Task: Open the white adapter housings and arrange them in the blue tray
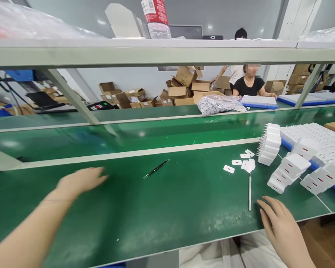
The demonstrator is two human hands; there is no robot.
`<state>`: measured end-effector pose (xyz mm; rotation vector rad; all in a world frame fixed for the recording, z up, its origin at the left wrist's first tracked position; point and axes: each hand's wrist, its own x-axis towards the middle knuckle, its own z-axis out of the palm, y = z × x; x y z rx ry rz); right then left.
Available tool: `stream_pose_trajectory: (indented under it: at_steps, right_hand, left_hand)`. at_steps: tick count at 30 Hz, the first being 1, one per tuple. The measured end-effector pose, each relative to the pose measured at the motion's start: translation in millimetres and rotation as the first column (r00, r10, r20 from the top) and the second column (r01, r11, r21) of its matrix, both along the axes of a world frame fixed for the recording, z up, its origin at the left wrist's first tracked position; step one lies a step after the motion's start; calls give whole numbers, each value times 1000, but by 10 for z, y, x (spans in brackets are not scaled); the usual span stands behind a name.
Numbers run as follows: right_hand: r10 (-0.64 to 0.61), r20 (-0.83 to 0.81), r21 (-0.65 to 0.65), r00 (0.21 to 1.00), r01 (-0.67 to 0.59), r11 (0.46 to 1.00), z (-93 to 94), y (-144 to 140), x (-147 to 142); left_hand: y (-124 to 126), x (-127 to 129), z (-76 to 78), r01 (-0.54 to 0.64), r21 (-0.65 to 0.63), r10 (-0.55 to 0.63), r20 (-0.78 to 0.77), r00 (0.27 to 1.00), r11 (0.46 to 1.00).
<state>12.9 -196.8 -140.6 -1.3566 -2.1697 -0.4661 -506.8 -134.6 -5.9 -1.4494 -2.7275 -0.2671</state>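
Over the left part of the green bench point(184, 212), my left hand point(80, 181) reaches out, its fingertips slightly blurred. Thumb and fingers look apart, and nothing shows in them. Black tweezers point(156, 169) lie on the bench to its right, well away from the hand. My right hand point(280, 223) is at the front edge with fingers spread and holding nothing. Just left of its fingertips lies a slim silver craft knife point(249, 193). Several small white slotted plates point(236, 162) are scattered beyond the knife; some overlap near its tip.
White plug-like housings point(290, 169) stand in rows at right, beside a blue tray point(314, 163) of white parts. A shelf beam point(167, 55) crosses above the bench and holds a bottle point(158, 20). Across the bench, a person point(249, 85) sits behind another tray point(258, 101) and a bag point(216, 104).
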Motion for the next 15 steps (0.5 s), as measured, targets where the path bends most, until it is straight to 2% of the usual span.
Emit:
stream_pose_trajectory:
  at_steps: [1, 2, 3, 5, 6, 7, 8, 9, 10, 11, 12, 14, 15]
  right_hand:
    - [-21, -27, -9, 999, 21, 1000, 39, 0, -7]
    - [-31, -51, -18, 998, 30, 999, 85, -5, -14]
    - [-34, -77, -19, 996, 32, 999, 136, -16, -13]
    - [-47, -150, -6, 988, 46, 999, 235, -58, 36]
    - [-62, -201, 22, 978, 68, 997, 277, -86, 95]
    - [-96, -263, 60, 960, 116, 991, 310, -117, 181]
    - [-151, -337, 91, 929, 192, 977, 335, -151, 293]
    - [-228, -416, 97, 880, 293, 951, 353, -187, 429]
    - [-322, -491, 69, 809, 405, 912, 364, -224, 582]
    - [-421, -556, 3, 716, 509, 861, 371, -260, 745]
    - [-507, -605, -90, 614, 580, 810, 376, -291, 908]
    - [-596, -668, -262, 446, 609, 749, 387, -327, 1190]
    - [-601, -700, -316, 387, 586, 746, 396, -325, 1291]
  left_hand:
    - [101, 141, -65, 115, -58, -114, 17, 993, 992]
    - [199, 330, -149, 254, -109, -251, 40, 967, 961]
    - [280, 559, -243, 401, -137, -396, 64, 916, 906]
    - [358, 1074, -418, 618, -167, -610, 98, 786, 769]
    - [349, 1324, -478, 723, -176, -720, 96, 688, 668]
    - [316, 1546, -514, 841, -184, -853, 31, 522, 508]
    - [270, 1731, -524, 914, -174, -930, -32, 367, 366]
    - [222, 1877, -514, 955, -160, -967, -86, 239, 250]
    - [185, 1989, -488, 977, -135, -980, -137, 144, 163]
    - [162, 2077, -456, 988, -94, -980, -174, 102, 119]
    - [156, 2154, -423, 994, -44, -976, -199, 93, 104]
    - [181, 2323, -371, 991, 70, -967, -221, 128, 115]
    - [204, 2431, -355, 984, 122, -965, -213, 150, 126]
